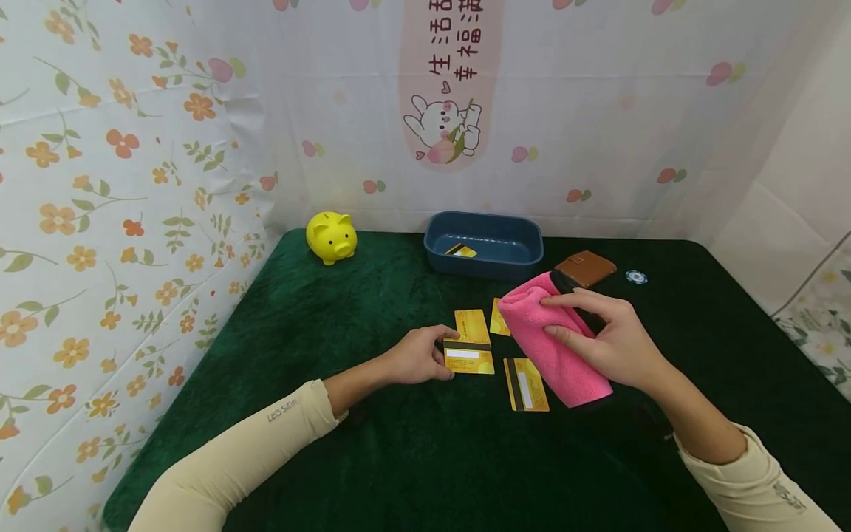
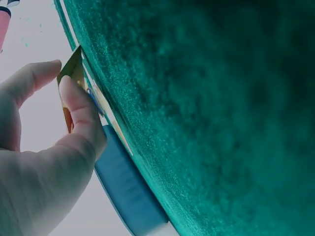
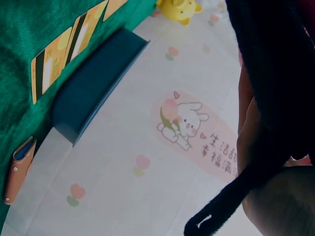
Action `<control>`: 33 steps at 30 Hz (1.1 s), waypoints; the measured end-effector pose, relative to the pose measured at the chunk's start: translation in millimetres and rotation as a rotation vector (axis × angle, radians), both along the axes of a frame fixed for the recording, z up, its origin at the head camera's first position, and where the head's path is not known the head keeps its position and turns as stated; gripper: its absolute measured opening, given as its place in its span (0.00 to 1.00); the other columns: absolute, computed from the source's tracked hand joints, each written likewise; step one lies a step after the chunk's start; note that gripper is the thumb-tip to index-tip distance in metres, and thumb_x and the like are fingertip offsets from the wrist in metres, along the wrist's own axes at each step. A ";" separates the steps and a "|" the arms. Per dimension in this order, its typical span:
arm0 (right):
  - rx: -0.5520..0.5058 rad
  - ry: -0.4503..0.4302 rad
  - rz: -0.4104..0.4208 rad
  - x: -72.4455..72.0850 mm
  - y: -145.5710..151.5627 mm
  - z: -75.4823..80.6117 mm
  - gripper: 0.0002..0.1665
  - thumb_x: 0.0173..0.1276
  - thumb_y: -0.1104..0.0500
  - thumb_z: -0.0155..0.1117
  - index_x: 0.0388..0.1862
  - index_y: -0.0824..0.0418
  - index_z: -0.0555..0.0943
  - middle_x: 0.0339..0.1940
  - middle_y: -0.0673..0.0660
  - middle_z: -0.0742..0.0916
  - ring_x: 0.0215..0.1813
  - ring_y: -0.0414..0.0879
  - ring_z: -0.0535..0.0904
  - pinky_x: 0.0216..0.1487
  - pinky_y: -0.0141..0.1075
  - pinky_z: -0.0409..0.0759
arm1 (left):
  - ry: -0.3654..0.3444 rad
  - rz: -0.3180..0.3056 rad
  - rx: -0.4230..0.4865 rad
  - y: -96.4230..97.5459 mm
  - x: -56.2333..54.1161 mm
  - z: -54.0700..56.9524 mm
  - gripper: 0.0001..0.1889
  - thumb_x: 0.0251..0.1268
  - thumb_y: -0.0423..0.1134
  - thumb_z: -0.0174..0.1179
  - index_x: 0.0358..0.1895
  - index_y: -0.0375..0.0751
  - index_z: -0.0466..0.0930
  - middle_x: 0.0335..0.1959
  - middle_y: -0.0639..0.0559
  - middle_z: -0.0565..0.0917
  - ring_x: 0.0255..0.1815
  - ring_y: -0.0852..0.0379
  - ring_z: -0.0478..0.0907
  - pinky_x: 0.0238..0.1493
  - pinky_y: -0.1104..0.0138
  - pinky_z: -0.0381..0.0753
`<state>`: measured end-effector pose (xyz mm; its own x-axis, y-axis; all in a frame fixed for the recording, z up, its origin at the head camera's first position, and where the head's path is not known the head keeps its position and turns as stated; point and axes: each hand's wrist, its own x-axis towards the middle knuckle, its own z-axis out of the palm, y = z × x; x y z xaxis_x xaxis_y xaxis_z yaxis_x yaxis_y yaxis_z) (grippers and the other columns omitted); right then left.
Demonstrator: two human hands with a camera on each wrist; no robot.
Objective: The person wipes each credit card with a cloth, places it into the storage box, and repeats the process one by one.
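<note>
My left hand [image 1: 420, 356] pinches a gold bank card [image 1: 468, 360] between thumb and finger, its dark stripe and white strip facing up. In the left wrist view the held card [image 2: 74, 73] stands edge-on between the fingertips. Just beyond it is another gold card [image 1: 472, 324], overlapped by it in the head view. My right hand [image 1: 614, 336] grips a folded pink towel [image 1: 548, 340] with a black edge; its black loop [image 3: 211, 216] hangs down in the right wrist view. Beneath the towel's left side lies a striped card [image 1: 527, 386]. One more card [image 1: 499, 319] is partly hidden behind the towel.
At the back stands a blue bin [image 1: 484, 264] with a gold card [image 1: 462, 251] inside. A brown wallet [image 1: 586, 267] and a poker chip [image 1: 636, 277] lie to its right. The yellow piggy bank [image 1: 331, 238] stands at back left on the green tablecloth [image 1: 299, 310].
</note>
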<state>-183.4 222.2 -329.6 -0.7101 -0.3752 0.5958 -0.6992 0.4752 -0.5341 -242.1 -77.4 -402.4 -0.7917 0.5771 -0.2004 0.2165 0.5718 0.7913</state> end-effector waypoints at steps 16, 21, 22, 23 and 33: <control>0.007 -0.014 0.031 1.3 0.7 -1.7 0.28 0.55 0.76 0.72 0.55 0.60 0.83 0.47 0.55 0.86 0.41 0.39 0.78 0.35 0.27 0.80 | -0.067 0.096 0.356 -2.7 -1.0 14.3 0.33 0.58 0.22 0.64 0.68 0.37 0.65 0.58 0.40 0.75 0.47 0.51 0.84 0.46 0.62 0.86; 0.005 -0.016 0.044 3.4 0.5 -2.2 0.28 0.55 0.76 0.72 0.55 0.60 0.83 0.47 0.54 0.86 0.41 0.39 0.78 0.35 0.27 0.79 | -0.111 0.157 0.490 0.8 3.8 20.3 0.33 0.59 0.22 0.63 0.68 0.38 0.64 0.55 0.40 0.77 0.48 0.49 0.84 0.43 0.60 0.87; 0.003 -0.021 0.041 3.9 0.5 -2.2 0.28 0.55 0.76 0.72 0.55 0.60 0.83 0.47 0.54 0.86 0.41 0.40 0.78 0.35 0.27 0.79 | -0.117 0.169 0.509 1.7 5.0 21.1 0.32 0.60 0.22 0.63 0.67 0.38 0.65 0.55 0.40 0.77 0.46 0.50 0.84 0.42 0.60 0.87; 0.004 -0.025 0.039 4.4 0.6 -2.3 0.28 0.55 0.76 0.72 0.55 0.59 0.83 0.47 0.53 0.86 0.41 0.40 0.78 0.35 0.27 0.79 | -0.123 0.175 0.524 2.8 6.1 21.4 0.31 0.60 0.22 0.63 0.67 0.37 0.65 0.53 0.40 0.78 0.45 0.50 0.84 0.41 0.60 0.87; 0.017 -0.022 0.026 5.2 0.4 -3.7 0.28 0.54 0.75 0.73 0.54 0.58 0.83 0.46 0.53 0.86 0.40 0.40 0.78 0.33 0.28 0.79 | -0.182 0.138 0.505 9.2 11.7 19.4 0.22 0.67 0.25 0.57 0.64 0.29 0.73 0.53 0.34 0.73 0.44 0.52 0.81 0.49 0.61 0.85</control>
<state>-178.1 222.6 -333.4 -0.7131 -0.4038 0.5730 -0.6993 0.4665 -0.5416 -230.4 -68.2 -383.0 -0.8452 0.5304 -0.0664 0.0006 0.1251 0.9921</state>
